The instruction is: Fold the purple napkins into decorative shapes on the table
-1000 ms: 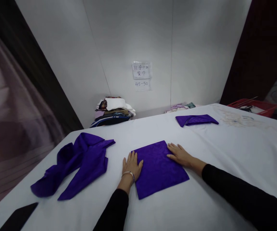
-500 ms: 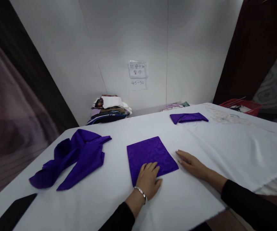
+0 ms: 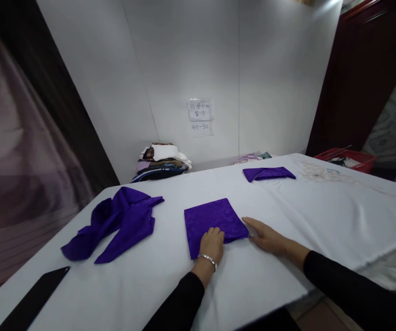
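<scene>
Purple square cloth [image 3: 205, 225] lies flat on the white-covered table [image 3: 170, 294], in front of the person and between the two other purple pieces. Its sides are close to equal, so no clear long axis stands out; the square sits slightly turned, with its far edge rising toward the right and one corner pointing right, at the right hand [image 3: 265, 235]. Another corner points toward the person, just left of the left hand [image 3: 212, 243]. Along the near edge, between the left hand and the right-pointing corner, the fabric bends up a little.

The left hand rests on the near edge with fingers curled down over it; whether they pinch the fabric cannot be told. The right hand is spread, thumb apart from fingers and nothing gripped, its thumb by the right corner; contact there is unclear.

To the left, a loose purple cloth [image 3: 131, 225] sprawls in twisted folds, its length running from near left to far right. Farther back on the right, a folded purple strip [image 3: 276, 173] lies with its long axis crosswise. A dark flat object [image 3: 34, 299] slants at the lower left.
</scene>
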### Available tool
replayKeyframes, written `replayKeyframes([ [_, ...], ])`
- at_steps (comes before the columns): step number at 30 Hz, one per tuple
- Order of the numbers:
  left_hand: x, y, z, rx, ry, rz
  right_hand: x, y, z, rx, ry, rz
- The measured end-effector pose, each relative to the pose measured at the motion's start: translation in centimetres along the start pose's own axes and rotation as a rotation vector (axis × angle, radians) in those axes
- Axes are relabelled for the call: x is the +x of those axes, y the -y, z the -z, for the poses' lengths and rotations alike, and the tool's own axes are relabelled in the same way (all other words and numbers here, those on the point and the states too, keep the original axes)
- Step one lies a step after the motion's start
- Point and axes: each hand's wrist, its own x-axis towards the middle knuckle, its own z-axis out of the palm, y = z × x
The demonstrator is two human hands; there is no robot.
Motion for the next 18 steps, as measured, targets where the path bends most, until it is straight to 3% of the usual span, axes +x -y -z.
replayKeyframes([
  [7,-2.6,2.3,1.0,-0.217,-0.121,0.003,1.7,1.1,-2.0,-0.058,0.001,0.130],
  [11,-3.8,3.2,0.8,-0.275,-0.086,-0.031,1.4,0.1,-3.2,-0.123,0.044,0.177],
  [18,-3.7,3.6,0.5,-0.315,-0.121,-0.026,1.1,-0.7,-2.9,-0.171,0.073,0.174],
])
